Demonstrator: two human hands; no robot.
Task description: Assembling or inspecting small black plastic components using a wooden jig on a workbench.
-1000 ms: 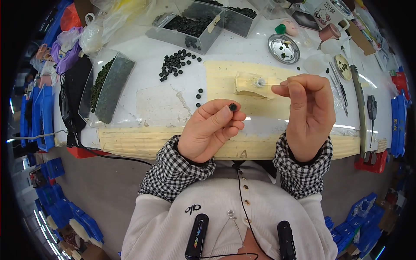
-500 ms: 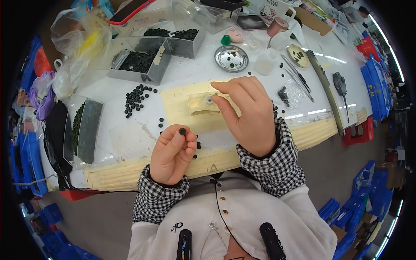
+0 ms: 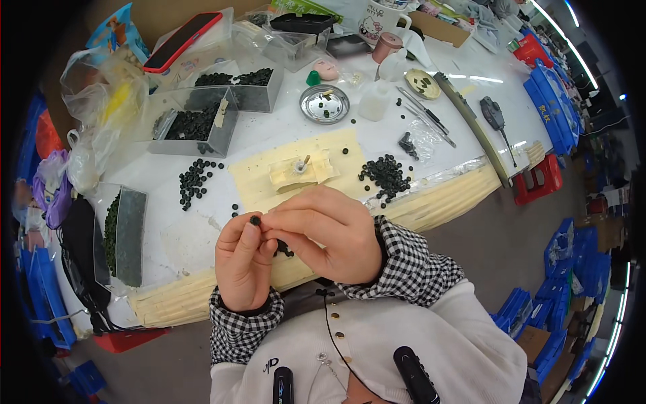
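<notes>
A: How do the left hand (image 3: pixel 241 266) and the right hand (image 3: pixel 330 236) stand?

B: Close together above the near side of the white desk (image 3: pixel 387 138). The left points upward, its thumb and forefinger pinched narrow. The right comes across toward it, fingers drawn together; I can't tell whether it holds anything thin.

A: Apart from the desk, what is largest around them?

B: The clear containers. A bin of green bits (image 3: pixel 130 236) stands off to the left, and a bin of dark bits (image 3: pixel 227 135) stands farther back. A pale yellow sheet (image 3: pixel 252 178) lies flat just beyond the hands.

A: And smaller than that?

B: On the sheet, a cream block (image 3: pixel 289 176), its long axis running roughly left to right. A round metal dish (image 3: pixel 346 104) sits beyond it. A loose pile of dark rounds (image 3: pixel 385 175) lies to the right of the block.

A: And the smallest thing?

B: A dark round piece (image 3: pixel 255 220), gripped at the tips of the left thumb and forefinger. It shows no clear long axis.

A: So which hand is nearer to it?

B: The left, since it holds it. Seen from the right hand, the piece lies leftward, just off the fingertips. That narrow meeting point seems the relation that counts; whether the right fingertips touch the piece, I can't tell.
</notes>
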